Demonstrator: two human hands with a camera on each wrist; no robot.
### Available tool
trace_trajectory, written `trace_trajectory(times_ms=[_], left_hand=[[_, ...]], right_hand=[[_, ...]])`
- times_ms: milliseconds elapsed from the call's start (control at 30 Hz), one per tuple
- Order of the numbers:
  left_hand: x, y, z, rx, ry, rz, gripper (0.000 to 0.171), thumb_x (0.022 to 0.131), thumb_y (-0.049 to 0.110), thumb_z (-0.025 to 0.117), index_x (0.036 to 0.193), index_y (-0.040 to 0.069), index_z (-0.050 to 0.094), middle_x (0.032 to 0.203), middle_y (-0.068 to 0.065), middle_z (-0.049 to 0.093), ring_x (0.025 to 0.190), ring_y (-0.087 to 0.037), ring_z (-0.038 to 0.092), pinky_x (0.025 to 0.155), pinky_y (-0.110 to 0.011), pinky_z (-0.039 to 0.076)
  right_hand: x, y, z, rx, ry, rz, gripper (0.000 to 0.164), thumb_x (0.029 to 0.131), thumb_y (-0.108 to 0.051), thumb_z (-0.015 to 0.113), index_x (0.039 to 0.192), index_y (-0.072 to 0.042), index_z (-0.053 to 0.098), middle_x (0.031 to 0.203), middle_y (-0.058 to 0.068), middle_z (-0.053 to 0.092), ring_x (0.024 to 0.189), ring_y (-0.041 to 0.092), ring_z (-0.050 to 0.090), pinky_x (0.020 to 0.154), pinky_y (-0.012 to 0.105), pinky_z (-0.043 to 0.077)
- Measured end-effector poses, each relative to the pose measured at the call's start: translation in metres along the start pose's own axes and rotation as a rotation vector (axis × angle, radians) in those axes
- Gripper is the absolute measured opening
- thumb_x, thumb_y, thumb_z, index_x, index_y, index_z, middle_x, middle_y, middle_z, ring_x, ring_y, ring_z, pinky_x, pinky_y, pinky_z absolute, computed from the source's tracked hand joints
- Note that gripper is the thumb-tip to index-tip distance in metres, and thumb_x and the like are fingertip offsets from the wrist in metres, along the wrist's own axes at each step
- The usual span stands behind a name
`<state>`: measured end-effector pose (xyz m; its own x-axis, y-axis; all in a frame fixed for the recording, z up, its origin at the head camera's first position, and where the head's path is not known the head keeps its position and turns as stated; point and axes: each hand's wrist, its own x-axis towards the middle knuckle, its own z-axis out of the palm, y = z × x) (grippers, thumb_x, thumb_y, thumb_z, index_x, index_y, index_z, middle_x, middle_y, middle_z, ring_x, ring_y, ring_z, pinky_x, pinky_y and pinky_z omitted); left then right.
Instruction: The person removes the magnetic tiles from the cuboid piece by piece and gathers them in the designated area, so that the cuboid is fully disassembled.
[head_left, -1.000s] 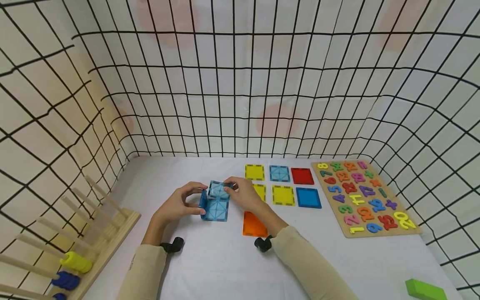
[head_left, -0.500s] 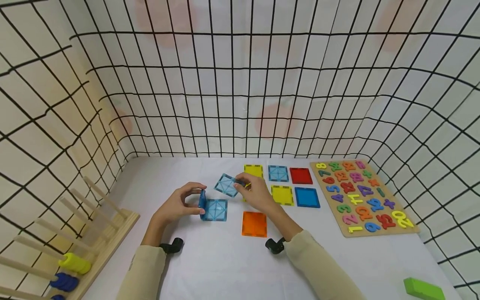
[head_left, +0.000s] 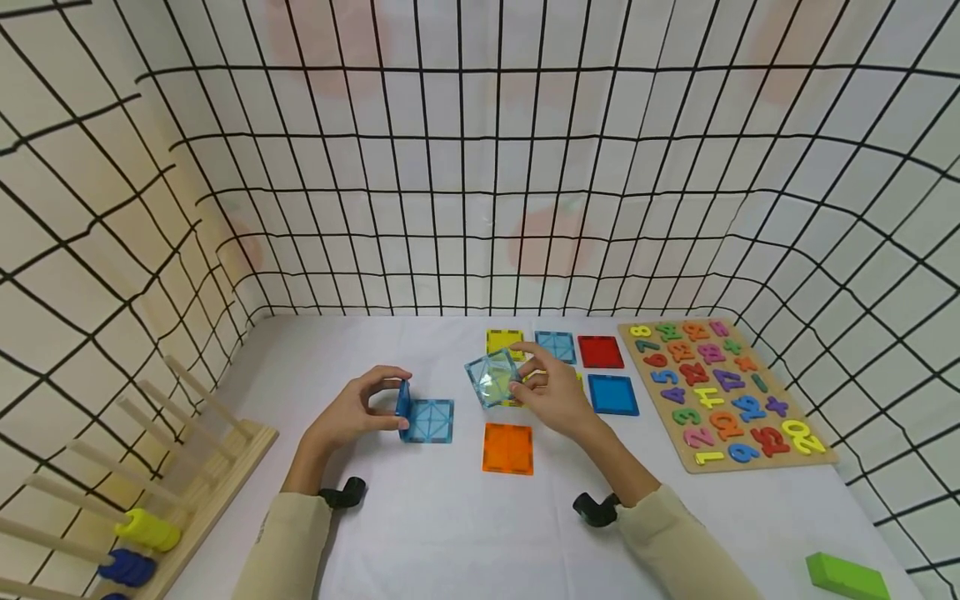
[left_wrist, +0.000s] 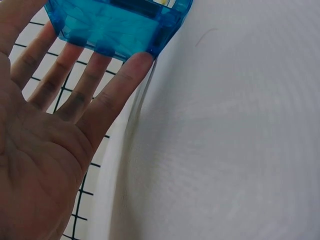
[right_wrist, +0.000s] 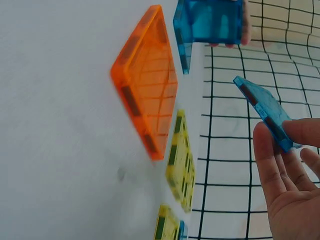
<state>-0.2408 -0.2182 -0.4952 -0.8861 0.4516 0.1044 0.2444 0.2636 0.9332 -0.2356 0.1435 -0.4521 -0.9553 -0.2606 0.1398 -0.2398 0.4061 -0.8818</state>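
Note:
On the left of the work area, my left hand [head_left: 358,410] grips a dark blue magnetic tile [head_left: 403,403] that stands upright, thumb at its near edge and fingers at its far edge. Against its foot lies a flat light blue magnetic tile [head_left: 432,422]. My right hand [head_left: 558,393] pinches another light blue magnetic tile [head_left: 492,379] by one corner, thumb against fingers. That tile is tilted and raised above a yellow tile, which shows through it. In the right wrist view the pinched tile [right_wrist: 262,102] is seen nearly edge-on, off the table.
An orange tile [head_left: 507,450] lies in front of the right hand. Behind are yellow [head_left: 504,342], light blue [head_left: 555,347], red [head_left: 600,352] and blue [head_left: 613,394] tiles. A number puzzle board [head_left: 723,396], a green block [head_left: 847,577] and a wooden peg rack [head_left: 217,483] stand around.
My right hand has lifted the light blue tile away from beside the upright one, carrying it rightward and turning it. The left hand keeps its place.

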Motion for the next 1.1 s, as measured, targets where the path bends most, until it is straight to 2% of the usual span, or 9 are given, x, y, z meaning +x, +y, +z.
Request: trace_trajectory(times_ms=[100,200,433,567,667,967,1100], left_hand=[[-0.001,0.000,0.000,-0.003,-0.002,-0.001,0.077,0.079,0.013,0.090,0.146,0.008,0.052,0.156,-0.017,0.045,0.144,-0.042,0.042,0.107,-0.061,0.050],[-0.001,-0.001,0.000,0.001,0.001,0.001,0.077,0.080,0.014,0.090,0.146,0.008,0.052,0.155,-0.017,0.046,0.144,-0.042,0.042,0.108,-0.062,0.048],[0.000,-0.003,0.000,0.000,0.006,-0.004,0.078,0.079,0.016,0.091,0.146,0.010,0.052,0.156,-0.015,0.047,0.145,-0.040,0.041,0.109,-0.062,0.047],[0.001,-0.004,0.001,0.004,0.007,-0.004,0.078,0.079,0.016,0.091,0.146,0.010,0.052,0.156,-0.015,0.047,0.145,-0.040,0.041,0.109,-0.062,0.047],[0.001,-0.004,0.002,0.005,0.009,-0.003,0.077,0.079,0.016,0.090,0.146,0.010,0.052,0.156,-0.016,0.047,0.145,-0.041,0.041,0.109,-0.062,0.047],[0.000,-0.001,0.001,0.017,0.008,-0.010,0.077,0.080,0.016,0.090,0.147,0.010,0.052,0.155,-0.015,0.047,0.146,-0.041,0.041,0.110,-0.063,0.046],[0.000,-0.002,0.001,0.015,0.005,-0.005,0.077,0.080,0.013,0.089,0.147,0.010,0.051,0.156,-0.017,0.047,0.145,-0.042,0.040,0.109,-0.064,0.047]], right_hand=[[-0.008,0.005,-0.010,0.001,-0.002,0.016,0.060,0.097,-0.011,0.071,0.149,-0.032,0.050,0.104,0.010,0.062,0.081,0.017,0.075,0.076,0.025,0.063],[-0.016,0.011,-0.020,0.000,0.009,0.035,0.060,0.097,-0.012,0.071,0.149,-0.032,0.051,0.103,0.011,0.061,0.081,0.017,0.077,0.077,0.025,0.062],[-0.031,0.024,-0.042,-0.031,0.049,0.032,0.058,0.094,-0.015,0.076,0.146,-0.027,0.052,0.099,0.010,0.066,0.082,0.024,0.075,0.074,0.023,0.061],[-0.040,0.029,-0.054,-0.082,0.062,-0.001,0.055,0.094,-0.018,0.077,0.144,-0.024,0.053,0.092,0.005,0.071,0.080,0.024,0.068,0.071,0.022,0.056],[-0.045,0.034,-0.061,-0.100,0.067,0.009,0.053,0.094,-0.019,0.077,0.141,-0.025,0.053,0.089,0.003,0.072,0.078,0.022,0.065,0.070,0.022,0.056],[-0.061,0.050,-0.078,-0.067,0.034,0.104,0.054,0.094,-0.021,0.077,0.141,-0.021,0.050,0.092,0.008,0.072,0.078,0.026,0.071,0.072,0.025,0.060],[-0.066,0.056,-0.082,-0.052,0.000,0.119,0.056,0.093,-0.021,0.077,0.141,-0.017,0.049,0.094,0.011,0.070,0.077,0.029,0.072,0.066,0.027,0.057]])
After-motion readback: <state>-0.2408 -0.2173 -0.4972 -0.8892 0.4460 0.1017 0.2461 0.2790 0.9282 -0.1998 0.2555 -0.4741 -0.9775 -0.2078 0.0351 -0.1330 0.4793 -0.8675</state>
